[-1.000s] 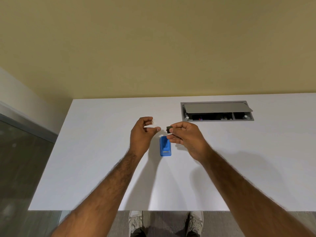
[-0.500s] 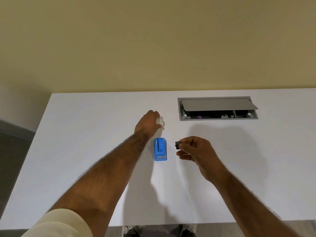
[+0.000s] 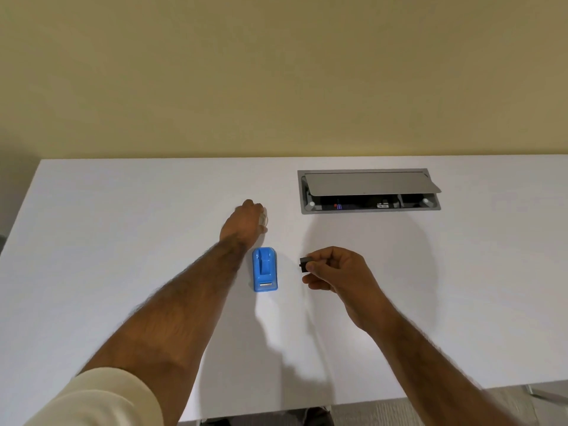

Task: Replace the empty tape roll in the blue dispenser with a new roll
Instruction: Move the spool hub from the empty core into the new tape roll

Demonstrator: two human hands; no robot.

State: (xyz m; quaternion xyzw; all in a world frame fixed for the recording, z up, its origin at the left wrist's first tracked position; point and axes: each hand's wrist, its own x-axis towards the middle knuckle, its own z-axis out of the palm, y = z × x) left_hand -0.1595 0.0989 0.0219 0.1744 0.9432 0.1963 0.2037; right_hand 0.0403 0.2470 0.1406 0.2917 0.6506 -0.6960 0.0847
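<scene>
The blue tape dispenser (image 3: 265,269) lies on the white table (image 3: 123,241), its roll cradle empty. My left hand (image 3: 246,224) reaches past the dispenser's far end, fingers closed around a small clear tape roll (image 3: 263,219) that peeks out at its right side, low over the table. My right hand (image 3: 333,269) hovers to the right of the dispenser, pinching a small black spindle core (image 3: 303,264) between thumb and fingers.
A grey cable box (image 3: 368,190) with its lid propped open is set into the table at the back right. The yellow wall rises behind the table's far edge. The table's near edge runs below my arms.
My left hand moved away from my right hand, out beyond the dispenser with the clear roll. My right hand drew back to the right with the black core.
</scene>
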